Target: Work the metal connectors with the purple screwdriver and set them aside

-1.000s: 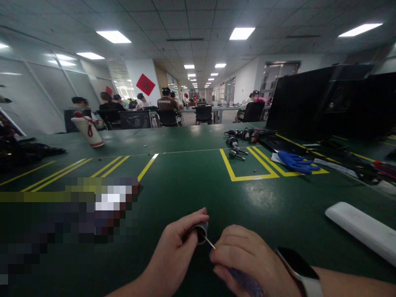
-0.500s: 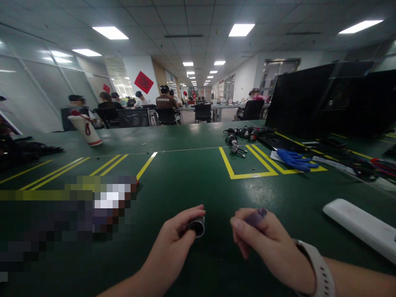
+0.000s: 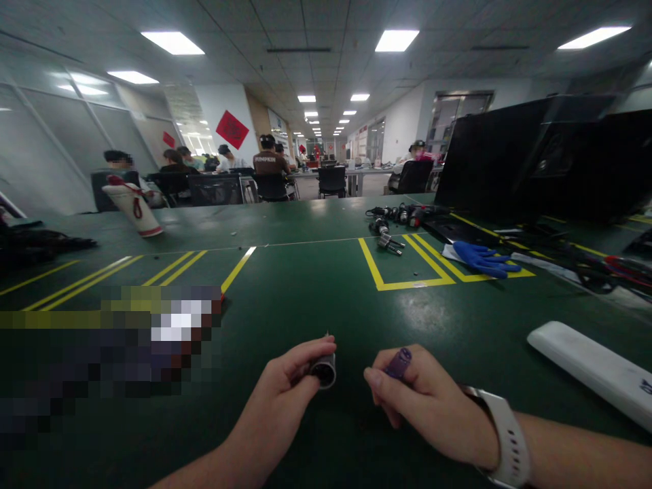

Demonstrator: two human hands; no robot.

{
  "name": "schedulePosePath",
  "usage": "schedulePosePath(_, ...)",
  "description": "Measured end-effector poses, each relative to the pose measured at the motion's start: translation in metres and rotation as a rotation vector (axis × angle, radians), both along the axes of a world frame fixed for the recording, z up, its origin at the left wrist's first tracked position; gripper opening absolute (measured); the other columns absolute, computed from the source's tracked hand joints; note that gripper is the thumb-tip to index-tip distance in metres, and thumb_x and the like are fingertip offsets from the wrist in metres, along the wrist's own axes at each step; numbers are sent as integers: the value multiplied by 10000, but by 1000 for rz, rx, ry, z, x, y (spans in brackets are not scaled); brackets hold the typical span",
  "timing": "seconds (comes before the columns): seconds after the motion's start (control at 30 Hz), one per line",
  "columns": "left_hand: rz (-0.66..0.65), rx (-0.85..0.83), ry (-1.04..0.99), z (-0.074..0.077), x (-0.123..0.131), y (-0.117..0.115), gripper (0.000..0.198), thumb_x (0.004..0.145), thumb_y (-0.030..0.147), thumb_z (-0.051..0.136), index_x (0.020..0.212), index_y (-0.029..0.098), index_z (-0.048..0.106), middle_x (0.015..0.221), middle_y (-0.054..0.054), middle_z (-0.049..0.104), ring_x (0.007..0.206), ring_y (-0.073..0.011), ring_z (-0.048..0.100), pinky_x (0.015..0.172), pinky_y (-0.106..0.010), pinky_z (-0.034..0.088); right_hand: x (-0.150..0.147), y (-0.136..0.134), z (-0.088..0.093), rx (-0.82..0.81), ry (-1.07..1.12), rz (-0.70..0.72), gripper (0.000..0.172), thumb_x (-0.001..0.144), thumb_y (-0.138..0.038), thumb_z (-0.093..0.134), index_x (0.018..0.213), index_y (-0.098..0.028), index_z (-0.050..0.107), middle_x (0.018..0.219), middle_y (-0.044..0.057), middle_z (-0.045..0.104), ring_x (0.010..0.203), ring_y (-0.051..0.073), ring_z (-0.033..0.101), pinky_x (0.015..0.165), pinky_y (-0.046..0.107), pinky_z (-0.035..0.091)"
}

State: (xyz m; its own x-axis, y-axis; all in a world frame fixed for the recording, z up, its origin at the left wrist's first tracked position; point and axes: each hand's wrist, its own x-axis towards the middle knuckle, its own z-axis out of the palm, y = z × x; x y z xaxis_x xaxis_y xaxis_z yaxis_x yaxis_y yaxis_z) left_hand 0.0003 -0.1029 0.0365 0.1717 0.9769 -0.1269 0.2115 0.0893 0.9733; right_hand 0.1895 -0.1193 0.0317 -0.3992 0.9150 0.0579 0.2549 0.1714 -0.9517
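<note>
My left hand [image 3: 288,387] is closed around a short, hollow metal cylinder [image 3: 330,372], whose dark open end faces right and towards me. A thin tip shows just above the fingertips. Across a small gap to the right, my right hand [image 3: 418,401] pinches a purple, see-through handle [image 3: 401,363] between thumb and fingers. The handle's rounded end points up and away; its other end is hidden in my grip. Both hands are above the green table [image 3: 305,299], and the cylinder and handle are apart.
Pronged metal parts [image 3: 390,241] lie near yellow tape, left of a blue glove [image 3: 486,259]. A white, long object [image 3: 593,370] is at right, below black monitors [image 3: 519,163] and cables. A white cup [image 3: 135,207] stands at far left. A pixelated patch covers something nearer left.
My right hand has come a little left, closer to my left hand. The purple handle, blurred before, now shows sharply at a changed angle. My left hand keeps its grip on the cylinder.
</note>
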Motion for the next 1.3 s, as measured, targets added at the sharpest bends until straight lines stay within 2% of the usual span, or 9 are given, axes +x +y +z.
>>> schedulePosePath(0.2,31,-51,-30,1,2,-1,351,670,150,576,994,220,693,1143,-33,656,1055,-237,579,999,-386,371,-2,3,-4,19,-8,-34,366,876,-419,411,630,-167,509,457,-42,460,431,91,434,458,207,345)
schedulePosePath(0.3,47,-77,-44,1,2,-1,365,671,156,582,1016,217,683,1146,-36,655,1060,-239,575,1002,-391,364,-4,8,-9,-49,54,-62,368,862,-436,435,625,-164,510,449,-42,464,423,90,433,455,208,340)
schedulePosePath(0.43,59,-103,-43,3,1,-1,382,676,170,585,1045,217,670,1153,-38,650,1063,-238,572,1006,-392,354,-6,13,-15,-240,291,-109,356,828,-443,494,617,-157,512,433,-48,464,396,82,440,442,202,336)
schedulePosePath(0.5,66,-112,-43,4,1,-1,388,672,171,586,1049,217,668,1154,-39,650,1070,-239,568,1006,-394,352,-6,12,-15,-267,437,-150,341,834,-428,499,628,-157,518,437,-48,472,406,84,456,457,205,357)
schedulePosePath(0.6,81,-101,-53,5,2,-1,387,661,163,587,1034,217,677,1139,-41,659,1060,-241,576,1000,-397,358,-2,5,-9,-99,482,-116,311,864,-390,480,670,-156,550,512,-17,536,498,106,520,533,234,413)
schedulePosePath(0.77,87,-79,-91,5,4,-2,383,628,137,609,994,209,696,1042,-46,702,968,-237,620,943,-383,416,1,-8,3,451,176,27,226,873,-223,448,750,-142,620,664,60,614,650,154,558,626,292,431)
schedulePosePath(0.87,86,-82,-110,6,5,-3,397,620,114,603,996,202,696,1016,-47,712,936,-226,631,916,-363,437,0,-11,4,642,73,87,148,835,-136,467,836,-128,614,687,78,628,672,167,563,641,305,431)
schedulePosePath(0.97,93,-82,-110,7,6,-4,408,619,102,595,1005,192,691,991,-50,719,924,-220,636,907,-350,443,0,-11,3,682,23,97,135,821,-113,470,833,-124,604,686,85,628,668,166,561,632,298,426)
schedulePosePath(1.3,100,-71,-125,5,5,-4,404,605,94,612,992,178,690,1071,-64,692,975,-230,632,931,-358,447,-1,-12,4,618,-35,39,172,838,-149,446,740,-149,588,628,56,611,613,147,539,597,281,409)
